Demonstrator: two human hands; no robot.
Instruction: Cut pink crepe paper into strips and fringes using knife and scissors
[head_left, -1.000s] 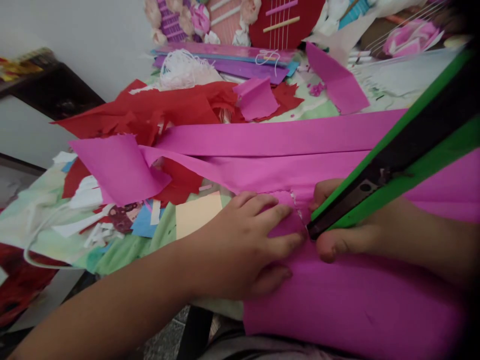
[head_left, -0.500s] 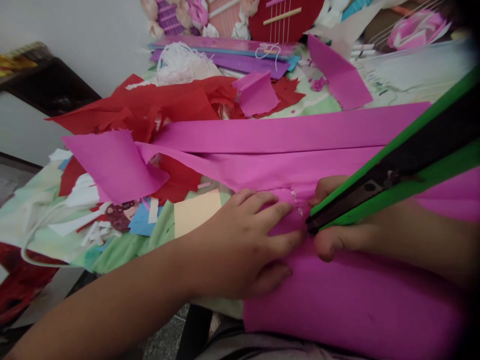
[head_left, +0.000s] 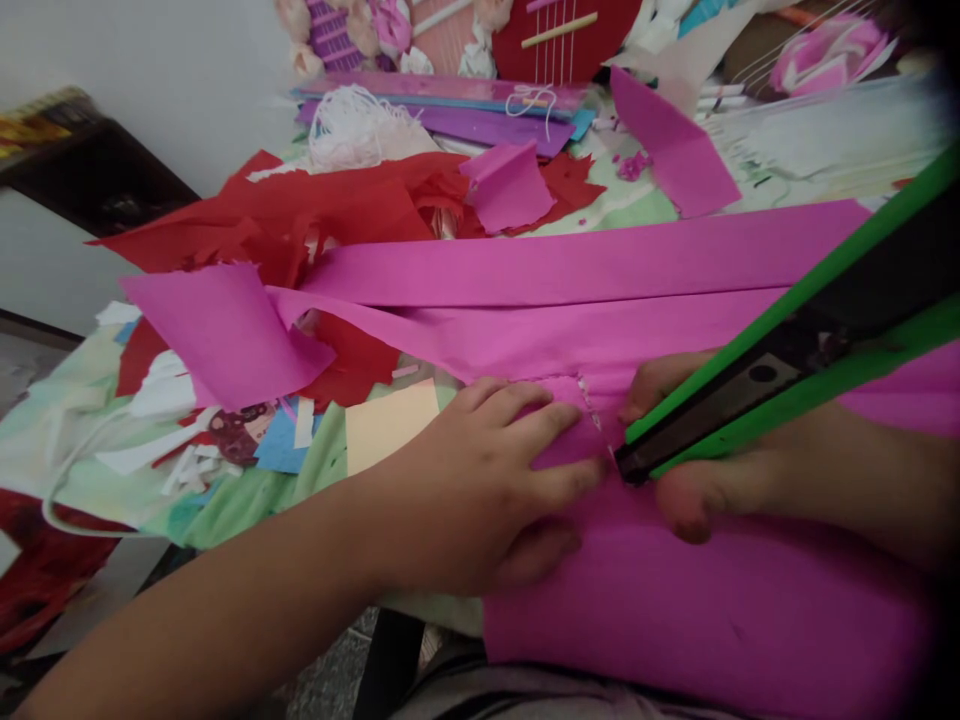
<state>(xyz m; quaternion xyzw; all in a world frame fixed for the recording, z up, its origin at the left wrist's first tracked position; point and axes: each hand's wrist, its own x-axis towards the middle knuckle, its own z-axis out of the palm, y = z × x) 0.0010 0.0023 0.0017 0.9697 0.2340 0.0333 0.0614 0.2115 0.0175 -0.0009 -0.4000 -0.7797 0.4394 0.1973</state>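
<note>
My left hand (head_left: 495, 490) lies on the bright pink sheet (head_left: 675, 620), its fingers spread and pressing the paper down. To its right, my right hand (head_left: 705, 470) grips a green and black utility knife (head_left: 780, 370), held slanting with its tip low against the pink sheet. A short ragged line with pale edges (head_left: 589, 400) runs in the paper from above my left fingertips toward the knife's tip. The blade's edge itself is hard to make out. A long folded pink strip (head_left: 585, 265) stretches behind both hands.
Torn red paper (head_left: 360, 205), a pink scrap (head_left: 225, 335) and a cream paper piece (head_left: 394, 425) lie to the left. White yarn (head_left: 364, 125) sits behind, near stacked purple sheets (head_left: 487, 125). Decorated round crafts (head_left: 562, 45) stand along the back. A white cord (head_left: 56, 495) hangs at the left edge.
My right hand and the knife have shifted slightly right and toward me, and the line in the paper shows a little longer. My left hand stays in place on the sheet.
</note>
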